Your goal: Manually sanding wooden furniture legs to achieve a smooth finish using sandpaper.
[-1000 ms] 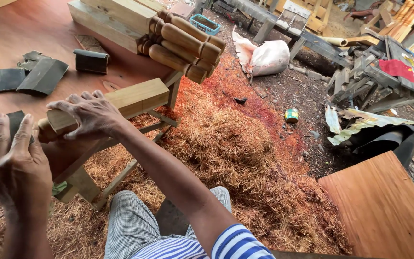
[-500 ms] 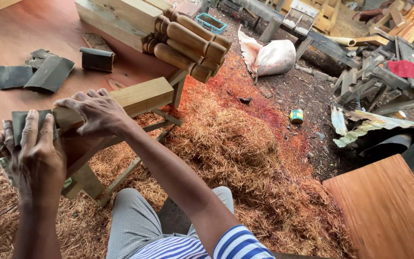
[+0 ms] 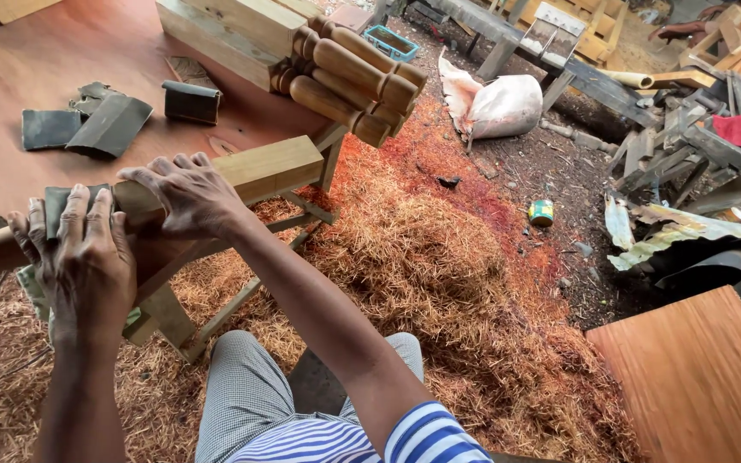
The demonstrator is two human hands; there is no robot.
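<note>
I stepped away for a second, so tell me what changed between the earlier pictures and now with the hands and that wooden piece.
The left hand, pressing sandpaper on the wooden piece, slid along it toward the right hand, so the two hands are closer together. The right hand stayed gripping the piece. Nothing was let go. The stacked turned legs and spare sandpaper sheets did not move.

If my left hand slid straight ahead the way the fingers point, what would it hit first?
The left hand presses a dark sandpaper sheet on the wooden piece, fingers aimed up-frame. Straight on, it would probably cross bare red-brown board and first meet the loose dark sandpaper pieces, though depth is hard to judge.
</note>
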